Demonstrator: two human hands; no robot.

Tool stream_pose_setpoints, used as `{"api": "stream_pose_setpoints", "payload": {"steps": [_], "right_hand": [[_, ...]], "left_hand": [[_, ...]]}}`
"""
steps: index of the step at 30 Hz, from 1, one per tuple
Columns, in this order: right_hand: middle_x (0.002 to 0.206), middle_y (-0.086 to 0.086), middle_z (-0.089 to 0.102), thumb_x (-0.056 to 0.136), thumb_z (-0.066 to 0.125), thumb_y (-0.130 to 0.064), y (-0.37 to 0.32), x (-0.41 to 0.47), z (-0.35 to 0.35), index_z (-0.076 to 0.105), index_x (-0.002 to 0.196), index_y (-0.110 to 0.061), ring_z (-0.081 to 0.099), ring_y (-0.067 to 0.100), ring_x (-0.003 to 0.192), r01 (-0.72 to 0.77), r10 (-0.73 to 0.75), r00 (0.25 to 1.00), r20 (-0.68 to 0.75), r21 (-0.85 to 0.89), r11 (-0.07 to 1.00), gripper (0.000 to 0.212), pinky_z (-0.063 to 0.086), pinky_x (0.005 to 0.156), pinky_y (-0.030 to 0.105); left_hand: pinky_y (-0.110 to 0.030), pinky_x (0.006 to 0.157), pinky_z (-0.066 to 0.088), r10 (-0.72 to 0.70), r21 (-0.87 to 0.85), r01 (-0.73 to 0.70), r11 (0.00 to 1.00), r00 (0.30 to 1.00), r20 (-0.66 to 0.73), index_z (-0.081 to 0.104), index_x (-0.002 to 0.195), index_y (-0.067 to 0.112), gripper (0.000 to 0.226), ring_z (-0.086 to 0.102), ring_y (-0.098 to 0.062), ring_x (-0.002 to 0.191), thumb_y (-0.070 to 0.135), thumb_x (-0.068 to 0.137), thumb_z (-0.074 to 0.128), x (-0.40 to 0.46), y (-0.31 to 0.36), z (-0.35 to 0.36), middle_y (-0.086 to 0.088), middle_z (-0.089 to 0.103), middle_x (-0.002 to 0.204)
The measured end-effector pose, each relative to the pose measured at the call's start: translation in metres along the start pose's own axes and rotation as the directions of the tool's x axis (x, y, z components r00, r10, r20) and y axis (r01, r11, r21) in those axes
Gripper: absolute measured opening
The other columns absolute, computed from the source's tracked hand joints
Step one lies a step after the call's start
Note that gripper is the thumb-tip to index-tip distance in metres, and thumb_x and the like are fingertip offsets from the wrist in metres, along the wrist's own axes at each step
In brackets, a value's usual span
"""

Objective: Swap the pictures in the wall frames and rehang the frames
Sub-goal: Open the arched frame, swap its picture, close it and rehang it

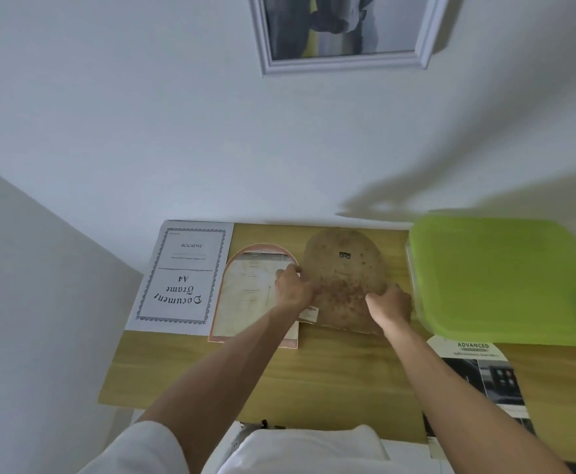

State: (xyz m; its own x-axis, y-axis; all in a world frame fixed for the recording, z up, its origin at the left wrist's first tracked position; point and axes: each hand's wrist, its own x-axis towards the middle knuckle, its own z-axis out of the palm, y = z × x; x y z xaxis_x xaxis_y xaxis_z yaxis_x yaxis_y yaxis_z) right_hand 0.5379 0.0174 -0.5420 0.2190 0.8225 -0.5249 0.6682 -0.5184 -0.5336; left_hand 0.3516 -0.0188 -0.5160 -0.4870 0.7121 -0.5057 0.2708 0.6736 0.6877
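Both hands pinch the arched backing board (343, 268) at its lower corners — left hand (293, 289), right hand (390, 304) — arms stretched forward over the tabletop (341, 378). It could slip and scuff the arched frame (245, 295) just beside it — thin edges give little purchase.

left hand (293, 289), right hand (389, 307), both hands gripping

Speckled brown backing board (344, 268), lime-green lid (498, 275), pink-edged arched frame (245, 292).
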Motion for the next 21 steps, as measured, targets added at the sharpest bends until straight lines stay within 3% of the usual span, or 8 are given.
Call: {"api": "stream_pose_setpoints", "payload": {"steps": [3,5,9,13,16,19,21], "right_hand": [[0.126,0.012,0.06,0.082,0.064,-0.022,-0.019,-0.018,0.01,0.057,0.134,-0.013,0.064,0.031,0.101,0.076,-0.078,0.997,0.011,0.092,0.993,0.053,0.057,0.075,0.033],[0.129,0.01,0.061,0.084,0.069,-0.015,-0.032,-0.029,0.02,0.055,0.137,-0.011,0.064,0.029,0.106,0.115,-0.12,0.992,0.026,0.142,0.983,0.056,0.05,0.071,0.027],[0.136,0.009,0.057,0.082,0.073,-0.004,-0.051,-0.052,0.05,0.048,0.143,-0.01,0.063,0.024,0.11,0.195,-0.212,0.972,0.1,0.153,0.969,0.066,0.045,0.066,0.015],[0.136,0.009,0.057,0.083,0.072,-0.002,-0.059,-0.07,0.08,0.045,0.144,-0.012,0.063,0.018,0.095,0.245,-0.26,0.957,0.132,0.116,0.962,0.068,0.041,0.052,0.011],[0.136,0.009,0.057,0.084,0.074,-0.004,-0.061,-0.079,0.096,0.044,0.145,-0.013,0.062,0.017,0.099,0.249,-0.259,0.955,0.145,0.085,0.965,0.069,0.043,0.064,0.012],[0.134,0.01,0.058,0.082,0.076,-0.005,-0.06,-0.086,0.108,0.043,0.146,-0.012,0.062,0.02,0.107,0.25,-0.256,0.953,0.159,0.055,0.967,0.072,0.051,0.084,0.024],[0.128,0.009,0.061,0.081,0.075,-0.004,-0.058,-0.089,0.113,0.044,0.144,-0.01,0.061,0.018,0.1,0.251,-0.253,0.955,0.157,0.033,0.968,0.07,0.05,0.085,0.027]], "left_hand": [[-0.031,0.055,0.058,0.02,-0.047,-0.02,0.999,1.0,-0.007,0.061,0.115,0.012,0.045,0.071,-0.021,0.074,0.01,0.072,0.072,0.002,-0.005,-0.037,-0.008,0.069,0.097],[-0.037,0.063,0.061,0.028,-0.044,-0.028,0.999,0.999,-0.019,0.062,0.113,0.012,0.043,0.071,-0.02,0.074,-0.001,0.072,0.069,0.008,-0.016,-0.061,-0.006,0.071,0.087],[-0.039,0.067,0.06,0.079,-0.004,-0.079,0.997,0.995,-0.063,0.064,0.111,0.016,0.049,0.07,-0.018,0.076,0.001,0.065,0.07,0.015,-0.042,-0.105,-0.001,0.072,0.088],[-0.034,0.07,0.055,0.076,0.077,-0.07,0.995,0.994,-0.077,0.057,0.119,0.01,0.054,0.067,-0.021,0.081,-0.003,0.069,0.072,0.019,-0.066,-0.136,-0.007,0.07,0.094],[-0.036,0.071,0.056,0.076,0.109,-0.067,0.992,0.994,-0.082,0.058,0.12,0.009,0.056,0.067,-0.022,0.085,0.0,0.067,0.074,0.024,-0.083,-0.148,-0.008,0.068,0.1],[-0.038,0.074,0.056,0.063,0.115,-0.055,0.992,0.996,-0.063,0.058,0.12,0.008,0.055,0.066,-0.023,0.086,-0.001,0.068,0.073,0.026,-0.096,-0.155,-0.009,0.068,0.101],[-0.039,0.076,0.056,0.063,0.12,-0.058,0.991,0.997,-0.039,0.057,0.121,0.008,0.055,0.067,-0.023,0.086,-0.001,0.069,0.073,0.028,-0.105,-0.157,-0.01,0.068,0.1]]}}
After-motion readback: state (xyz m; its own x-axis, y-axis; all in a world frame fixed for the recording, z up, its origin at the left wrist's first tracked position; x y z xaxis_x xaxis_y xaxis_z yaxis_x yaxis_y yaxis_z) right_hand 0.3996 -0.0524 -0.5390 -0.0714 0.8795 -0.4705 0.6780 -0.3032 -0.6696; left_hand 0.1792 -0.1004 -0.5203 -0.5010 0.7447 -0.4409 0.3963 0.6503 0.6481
